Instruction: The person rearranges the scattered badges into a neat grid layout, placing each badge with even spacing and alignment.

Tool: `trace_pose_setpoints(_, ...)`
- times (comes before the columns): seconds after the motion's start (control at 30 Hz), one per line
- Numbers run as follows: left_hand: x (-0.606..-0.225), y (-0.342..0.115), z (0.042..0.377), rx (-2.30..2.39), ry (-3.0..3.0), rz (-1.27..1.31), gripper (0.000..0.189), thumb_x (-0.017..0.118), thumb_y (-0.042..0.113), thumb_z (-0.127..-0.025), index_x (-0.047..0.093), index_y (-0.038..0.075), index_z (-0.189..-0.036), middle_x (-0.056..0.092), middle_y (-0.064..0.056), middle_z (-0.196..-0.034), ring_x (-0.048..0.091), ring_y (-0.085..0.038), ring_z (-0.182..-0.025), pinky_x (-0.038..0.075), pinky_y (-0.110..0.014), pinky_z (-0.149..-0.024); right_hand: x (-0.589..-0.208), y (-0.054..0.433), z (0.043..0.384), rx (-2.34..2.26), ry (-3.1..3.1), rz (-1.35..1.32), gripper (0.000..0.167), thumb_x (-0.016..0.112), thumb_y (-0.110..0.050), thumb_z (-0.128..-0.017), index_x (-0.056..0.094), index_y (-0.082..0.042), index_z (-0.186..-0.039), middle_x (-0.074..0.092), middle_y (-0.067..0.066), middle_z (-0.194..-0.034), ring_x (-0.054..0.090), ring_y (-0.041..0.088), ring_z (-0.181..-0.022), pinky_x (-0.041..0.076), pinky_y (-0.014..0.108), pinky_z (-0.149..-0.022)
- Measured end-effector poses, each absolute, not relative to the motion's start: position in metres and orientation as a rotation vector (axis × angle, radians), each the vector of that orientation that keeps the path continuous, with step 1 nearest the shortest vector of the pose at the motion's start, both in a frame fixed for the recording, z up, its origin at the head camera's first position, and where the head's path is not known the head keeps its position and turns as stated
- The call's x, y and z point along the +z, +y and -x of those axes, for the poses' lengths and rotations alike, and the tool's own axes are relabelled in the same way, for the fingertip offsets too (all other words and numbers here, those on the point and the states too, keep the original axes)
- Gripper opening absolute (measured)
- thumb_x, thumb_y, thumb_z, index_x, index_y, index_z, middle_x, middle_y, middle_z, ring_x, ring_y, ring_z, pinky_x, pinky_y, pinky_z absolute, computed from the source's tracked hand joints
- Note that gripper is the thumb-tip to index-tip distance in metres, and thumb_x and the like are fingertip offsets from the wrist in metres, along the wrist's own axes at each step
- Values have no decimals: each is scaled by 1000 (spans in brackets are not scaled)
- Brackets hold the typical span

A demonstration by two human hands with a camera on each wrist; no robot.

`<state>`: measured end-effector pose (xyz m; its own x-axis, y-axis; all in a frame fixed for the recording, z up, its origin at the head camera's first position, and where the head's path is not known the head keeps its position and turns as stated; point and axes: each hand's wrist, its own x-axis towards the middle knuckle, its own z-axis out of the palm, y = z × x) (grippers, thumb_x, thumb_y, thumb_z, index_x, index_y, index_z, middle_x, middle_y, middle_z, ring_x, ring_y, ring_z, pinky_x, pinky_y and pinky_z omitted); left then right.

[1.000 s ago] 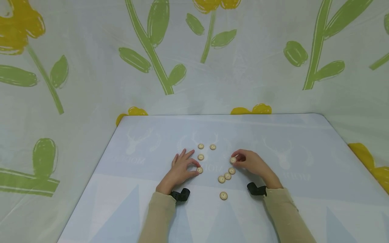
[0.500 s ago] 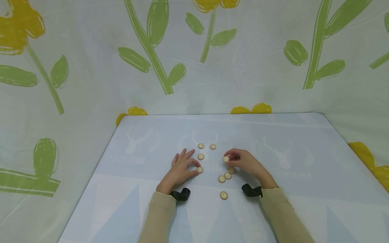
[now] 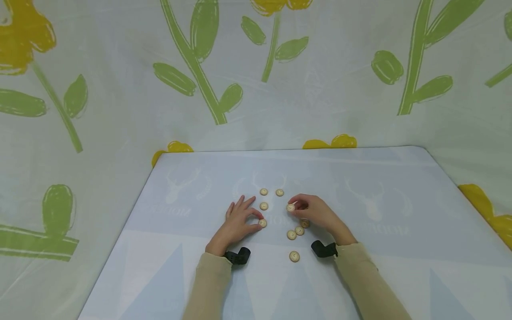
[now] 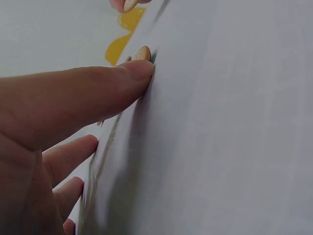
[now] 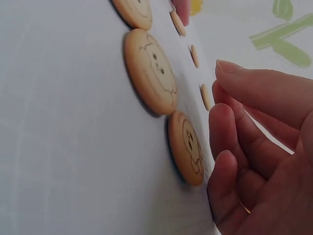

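My left hand (image 3: 238, 223) pinches a round wooden disc (image 3: 262, 223) between thumb and index finger at the table, its other fingers spread. In the left wrist view that disc (image 4: 143, 53) shows past the thumb tip. My right hand (image 3: 318, 212) pinches another wooden disc (image 3: 290, 207) by its edge; in the right wrist view the fingers hide it. Below this hand lies a slanting row of a disc (image 3: 305, 223), a second disc (image 3: 299, 230) and a third disc (image 3: 291, 234). Seen close in the right wrist view, a disc (image 5: 154, 73) carries a drawn cartoon face.
Beyond the left hand lie one disc (image 3: 264, 206), another disc (image 3: 264, 192) and a disc (image 3: 279, 192) to their right. A single disc (image 3: 294, 256) is nearer the person. The pale table (image 3: 400, 186) backs onto a flower-printed cloth (image 3: 320, 106).
My right hand has moved left over the table with its disc, closer to the left hand. The left hand and the discs lying on the table have kept their places.
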<state>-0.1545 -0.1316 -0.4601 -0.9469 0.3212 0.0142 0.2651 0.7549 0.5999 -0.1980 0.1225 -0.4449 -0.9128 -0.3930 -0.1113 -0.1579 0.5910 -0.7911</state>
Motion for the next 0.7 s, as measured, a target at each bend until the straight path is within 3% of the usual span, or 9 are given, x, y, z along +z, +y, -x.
trace_pose_setpoints(0.7,-457,-132,153,959,2840,-468,14,70,29,-75,62,29,-87,28,-3,-143,4,-26,-135,-3,-50,-103,-443,102,205,-1128,2620,438,18,67,-22,-79,62,-17,-95,57,-3,-78,50,15,-73,41,30,-67)
